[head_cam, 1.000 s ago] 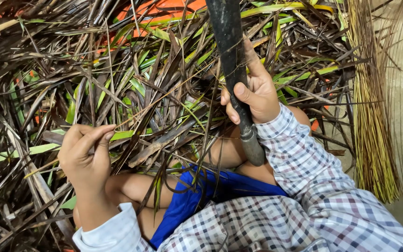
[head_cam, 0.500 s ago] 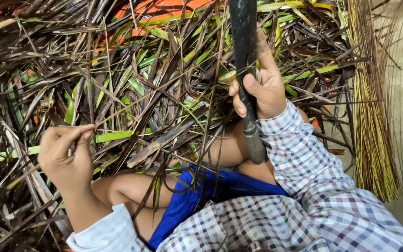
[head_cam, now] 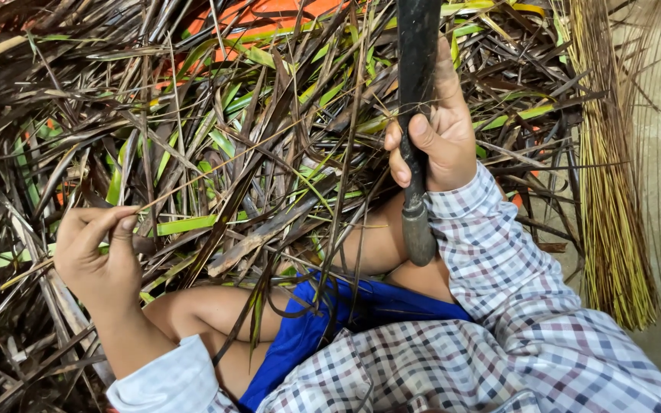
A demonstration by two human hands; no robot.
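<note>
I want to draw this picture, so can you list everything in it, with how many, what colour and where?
Leaf strips: many, brown and green, heaped across the picture.
Thin stick bundle: one, yellow-green, far right.
Orange thing: one, top, under the leaves.
Dark tool: one, blackish, upright in the right hand.
Green leaf strip: one, pinched by the left hand.
Left hand: lower left.
Right hand: upper middle, checked sleeve.

A person's right hand [head_cam: 441, 138] gripped a dark tool handle [head_cam: 416, 130] upright, while the left hand [head_cam: 99, 252] pinched a thin leaf strip [head_cam: 193, 183] between its fingertips [head_cam: 120, 226] amid piled leaves [head_cam: 254, 130].
</note>
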